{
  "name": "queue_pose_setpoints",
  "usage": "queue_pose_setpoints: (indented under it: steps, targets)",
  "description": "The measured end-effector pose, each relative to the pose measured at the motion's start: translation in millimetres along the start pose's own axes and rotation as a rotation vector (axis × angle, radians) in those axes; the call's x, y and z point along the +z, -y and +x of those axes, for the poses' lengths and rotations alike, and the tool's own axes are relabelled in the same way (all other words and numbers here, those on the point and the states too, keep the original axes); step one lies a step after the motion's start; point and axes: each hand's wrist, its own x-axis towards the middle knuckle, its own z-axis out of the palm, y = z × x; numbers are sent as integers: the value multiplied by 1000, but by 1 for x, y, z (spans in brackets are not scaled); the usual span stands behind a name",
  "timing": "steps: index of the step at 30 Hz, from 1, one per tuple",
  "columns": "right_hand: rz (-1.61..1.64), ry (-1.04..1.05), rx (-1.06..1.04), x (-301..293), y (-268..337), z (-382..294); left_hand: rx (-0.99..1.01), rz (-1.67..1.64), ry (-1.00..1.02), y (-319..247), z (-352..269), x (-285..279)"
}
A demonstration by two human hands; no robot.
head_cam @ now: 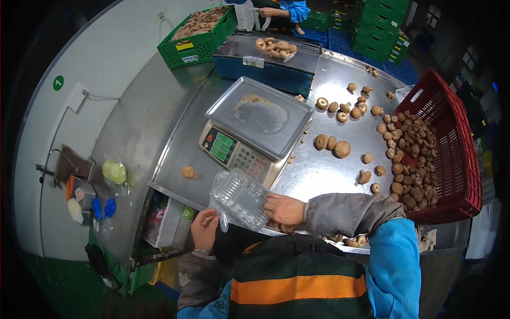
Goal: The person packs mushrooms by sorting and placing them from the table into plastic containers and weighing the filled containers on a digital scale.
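Observation:
My right hand (285, 209) grips the right edge of a clear plastic punnet (243, 201), tilted in front of me. Thin clear plastic film (218, 183) lies along the punnet's left side, perhaps a bag. Beside the near left corner is my left hand (204, 230), fingers bent. Whether it pinches the plastic cannot be made out. Just beyond the punnet stands a digital weighing scale (235, 153) with a bare steel pan (261, 111) and a lit display. Several brown mushrooms (287, 228) peek out beneath my right wrist.
Loose shiitake mushrooms (342, 149) are scattered over the steel table (295, 181). A tipped red crate (458, 159) spills mushrooms at right. Beyond the scale, a filled punnet (281, 50) sits on a raised platform (263, 73), near a green crate (199, 44). Another person's hand (269, 12) shows behind.

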Motion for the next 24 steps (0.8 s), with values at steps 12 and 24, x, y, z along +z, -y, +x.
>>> queue_pose_setpoints:
  steps: [12, 24]
  targets:
    - [106, 204, -30, 5, -20, 3, 63, 16, 39, -3, 8, 3]
    - [224, 149, -61, 0, -24, 2, 63, 8, 57, -3, 4, 6]
